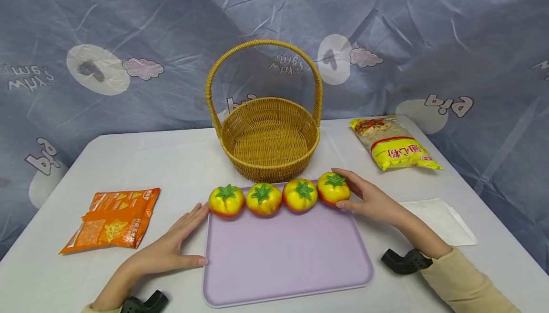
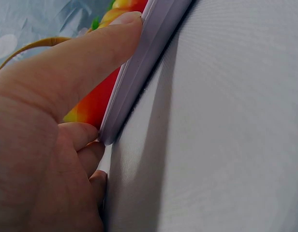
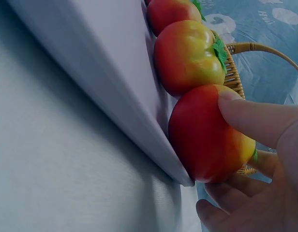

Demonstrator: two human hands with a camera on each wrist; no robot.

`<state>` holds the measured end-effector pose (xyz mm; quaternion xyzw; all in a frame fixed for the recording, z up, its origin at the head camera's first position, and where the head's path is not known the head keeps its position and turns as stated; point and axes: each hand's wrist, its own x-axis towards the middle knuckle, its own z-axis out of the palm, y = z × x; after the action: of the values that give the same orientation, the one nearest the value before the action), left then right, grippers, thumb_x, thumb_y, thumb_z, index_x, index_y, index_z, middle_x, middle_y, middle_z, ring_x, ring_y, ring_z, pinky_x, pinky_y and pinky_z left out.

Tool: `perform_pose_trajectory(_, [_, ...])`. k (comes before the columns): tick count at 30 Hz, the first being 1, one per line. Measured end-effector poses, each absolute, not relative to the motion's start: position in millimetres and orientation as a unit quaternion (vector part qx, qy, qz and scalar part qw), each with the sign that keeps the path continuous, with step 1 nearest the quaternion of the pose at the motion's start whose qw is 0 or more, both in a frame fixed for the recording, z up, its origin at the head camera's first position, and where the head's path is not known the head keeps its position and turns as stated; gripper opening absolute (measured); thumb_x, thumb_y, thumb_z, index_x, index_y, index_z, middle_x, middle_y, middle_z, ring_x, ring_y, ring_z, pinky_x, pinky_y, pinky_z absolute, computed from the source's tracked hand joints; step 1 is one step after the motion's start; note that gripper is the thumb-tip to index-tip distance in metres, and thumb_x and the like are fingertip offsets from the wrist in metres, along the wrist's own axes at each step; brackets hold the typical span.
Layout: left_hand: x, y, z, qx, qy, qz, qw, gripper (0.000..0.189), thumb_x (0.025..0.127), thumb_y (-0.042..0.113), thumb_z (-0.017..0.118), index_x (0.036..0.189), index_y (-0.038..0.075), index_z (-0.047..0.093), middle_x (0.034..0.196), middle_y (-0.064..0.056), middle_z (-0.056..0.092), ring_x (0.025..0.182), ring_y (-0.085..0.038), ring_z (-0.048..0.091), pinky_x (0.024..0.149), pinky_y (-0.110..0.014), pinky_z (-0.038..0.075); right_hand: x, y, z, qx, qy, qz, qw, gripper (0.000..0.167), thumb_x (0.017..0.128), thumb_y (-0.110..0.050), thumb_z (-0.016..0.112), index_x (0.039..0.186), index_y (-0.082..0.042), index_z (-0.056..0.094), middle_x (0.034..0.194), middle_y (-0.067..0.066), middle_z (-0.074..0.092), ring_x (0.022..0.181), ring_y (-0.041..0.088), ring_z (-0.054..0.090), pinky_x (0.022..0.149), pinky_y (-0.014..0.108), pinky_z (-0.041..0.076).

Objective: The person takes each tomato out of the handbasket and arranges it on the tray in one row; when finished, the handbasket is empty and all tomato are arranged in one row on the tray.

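A lilac tray point(image 1: 283, 256) lies on the table, with several red-and-yellow tomatoes with green star-shaped tops, seemingly artificial, lined up along its far edge. My right hand point(image 1: 373, 201) holds the rightmost tomato point(image 1: 333, 190) at the tray's far right corner. In the right wrist view, the thumb lies on one side of that tomato point(image 3: 207, 135) and the fingers on the other. Along the tray's left side rests my left hand point(image 1: 169, 251), its fingers extended and its thumb at the rim point(image 2: 134, 58). Its fingertips reach the leftmost tomato point(image 1: 227, 202).
Behind the tray stands a round wicker basket point(image 1: 270, 167) with a tall handle. An orange snack bag point(image 1: 113, 222) lies at left, a yellow-and-clear food packet point(image 1: 392, 144) at back right. A flat white packet point(image 1: 442, 222) lies beneath the right forearm. Printed cloth hangs behind.
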<state>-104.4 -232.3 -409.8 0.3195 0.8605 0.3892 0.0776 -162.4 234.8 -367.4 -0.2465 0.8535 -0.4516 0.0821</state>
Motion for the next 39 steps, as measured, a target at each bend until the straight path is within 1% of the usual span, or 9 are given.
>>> perform_pose_trajectory(10, [-103.5,-233.2,-409.0,0.319,0.86,0.391,0.077,0.097,0.077,0.037,0.076,0.151,0.017,0.016,0.155,-0.006,0.012,0.139,-0.035,0.003,0.105,-0.015,-0.005,-164.1,231.3,-371.2,-0.248,0.858,-0.445,0.07,0.074,0.085,-0.014,0.071,0.144,-0.002,0.028,0.145,0.02,0.029,0.132,0.04,0.026,0.103,0.054,0.023])
perform_pose_trajectory(15, [-103.8,-232.4,-409.8,0.305,0.861,0.397,0.089,0.097,0.077,0.038,0.076,0.151,0.019,0.016,0.155,-0.005,0.011,0.139,-0.033,0.002,0.104,-0.014,-0.005,-162.8,231.7,-370.5,-0.249,0.86,-0.439,0.069,0.077,0.085,-0.015,0.071,0.146,-0.003,0.025,0.147,0.02,0.027,0.133,0.04,0.025,0.103,0.052,0.025])
perform_pose_trajectory(21, [-104.4,-232.4,-411.5,0.299,0.862,0.397,0.095,0.098,0.077,0.038,0.076,0.151,0.019,0.015,0.155,-0.006,0.01,0.139,-0.033,0.002,0.104,-0.012,-0.005,-162.1,234.5,-370.8,-0.256,0.864,-0.429,0.07,0.081,0.084,-0.017,0.072,0.146,-0.001,0.023,0.148,0.021,0.025,0.132,0.039,0.026,0.103,0.051,0.025])
perform_pose_trajectory(25, [-105.2,-232.2,-413.2,0.301,0.861,0.398,0.095,0.097,0.077,0.038,0.076,0.151,0.02,0.015,0.155,-0.006,0.01,0.139,-0.034,0.002,0.104,-0.012,-0.005,-161.6,237.5,-368.9,-0.258,0.865,-0.422,0.079,0.087,0.083,-0.019,0.073,0.147,0.0,0.017,0.148,0.025,0.022,0.132,0.04,0.025,0.102,0.052,0.025])
perform_pose_trajectory(30, [-106.0,-233.1,-415.4,0.308,0.861,0.396,0.089,0.097,0.078,0.038,0.075,0.151,0.019,0.016,0.155,-0.006,0.011,0.139,-0.035,0.002,0.104,-0.013,-0.005,-160.6,240.9,-362.6,-0.267,0.865,-0.414,0.09,0.093,0.084,-0.02,0.072,0.149,-0.002,0.008,0.148,0.028,0.018,0.132,0.043,0.023,0.102,0.054,0.023])
perform_pose_trajectory(34, [-105.4,-233.7,-415.6,0.3,0.863,0.395,0.091,0.097,0.077,0.039,0.076,0.151,0.02,0.016,0.155,-0.005,0.011,0.139,-0.033,0.002,0.104,-0.013,-0.005,-158.4,243.9,-358.0,-0.282,0.871,-0.39,0.097,0.092,0.085,-0.022,0.071,0.149,-0.002,0.007,0.15,0.025,0.015,0.133,0.044,0.02,0.102,0.056,0.023])
perform_pose_trajectory(36, [-105.0,-233.7,-415.2,0.293,0.865,0.397,0.096,0.097,0.077,0.039,0.076,0.151,0.021,0.016,0.155,-0.004,0.011,0.139,-0.033,0.002,0.105,-0.014,-0.005,-156.7,246.0,-355.4,-0.287,0.875,-0.375,0.101,0.091,0.086,-0.025,0.07,0.149,-0.002,0.008,0.15,0.024,0.014,0.133,0.044,0.02,0.101,0.058,0.024])
perform_pose_trajectory(39, [-103.8,-234.0,-413.9,0.279,0.866,0.401,0.105,0.096,0.077,0.039,0.076,0.151,0.022,0.017,0.155,-0.003,0.011,0.139,-0.032,0.003,0.109,-0.024,-0.003,-154.3,250.7,-349.8,-0.287,0.881,-0.36,0.11,0.089,0.087,-0.028,0.068,0.15,-0.006,0.01,0.151,0.021,0.016,0.132,0.045,0.021,0.1,0.06,0.024])
